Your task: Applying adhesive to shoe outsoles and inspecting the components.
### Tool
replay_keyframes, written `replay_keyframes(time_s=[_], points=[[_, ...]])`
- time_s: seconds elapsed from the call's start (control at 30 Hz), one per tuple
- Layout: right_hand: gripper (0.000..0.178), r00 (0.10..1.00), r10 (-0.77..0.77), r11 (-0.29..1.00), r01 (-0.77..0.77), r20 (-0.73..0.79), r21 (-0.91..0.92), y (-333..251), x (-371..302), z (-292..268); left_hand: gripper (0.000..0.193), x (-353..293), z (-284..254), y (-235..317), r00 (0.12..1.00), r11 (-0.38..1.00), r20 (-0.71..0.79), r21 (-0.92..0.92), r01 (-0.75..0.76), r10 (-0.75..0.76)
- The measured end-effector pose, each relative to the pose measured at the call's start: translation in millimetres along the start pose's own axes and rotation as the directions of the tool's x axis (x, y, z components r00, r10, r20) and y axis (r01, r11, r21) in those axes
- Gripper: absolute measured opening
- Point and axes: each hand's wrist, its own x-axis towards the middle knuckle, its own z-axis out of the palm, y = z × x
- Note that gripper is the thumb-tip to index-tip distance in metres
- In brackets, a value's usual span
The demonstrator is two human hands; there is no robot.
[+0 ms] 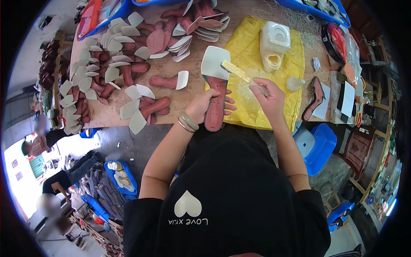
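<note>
My left hand [199, 105], with bangles at its wrist, is closed round a reddish-brown shoe insole [215, 112]. A broad white toe piece [215, 61] extends from the insole's far end. In my right hand [270, 99] is a glue brush [239, 73] with a pale, coated head. Its tip is at the right edge of the white piece; whether it touches cannot be made out. Beneath the brush lies a yellow plastic sheet [244, 40] with whitish smears. A white plastic jug [275, 37] with a cut opening stands on that sheet.
Piles of similar insoles [122, 60] cover the table's left and far side, and a single insole [165, 82] lies nearer. At right are a small clear bottle [294, 83], a dark-edged insole [316, 96] and tangled string [299, 25]. A blue tub [321, 143] stands below the table.
</note>
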Motion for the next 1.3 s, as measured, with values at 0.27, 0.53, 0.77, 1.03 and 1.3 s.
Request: replay_keyframes(time_s=[0.27, 0.53, 0.77, 1.03, 1.3], points=[[0.016, 0.973, -0.166, 0.918, 0.093, -0.161, -0.387, 13, 37, -12, 0.037, -1, -3, -4, 0.987, 0.998, 0.150, -0.022, 0.065, -0.061], [0.015, 0.955, -0.231, 0.920, 0.277, 0.187, -0.277, 2, 33, -1, 0.037, 0, 0, -5, 0.979, 0.991, 0.166, -0.035, 0.128, -0.120], [0.015, 0.900, -0.341, 0.841, 0.421, 0.270, -0.339, -19, 12, 13, 0.036, 4, -3, -5, 0.984, 0.988, 0.083, 0.014, 0.156, -0.157], [0.018, 0.973, -0.072, 0.944, -0.004, -0.220, -0.329, 33, 50, -30, 0.042, 14, -25, -14, 0.949, 0.890, -0.283, 0.456, 0.006, 0.138], [0.021, 0.955, 0.297, 0.953, -0.295, -0.015, 0.068, -2, -12, -32, 0.057, 4, -27, -13, 0.315, -0.071, 0.086, 0.996, -0.059, 0.945]])
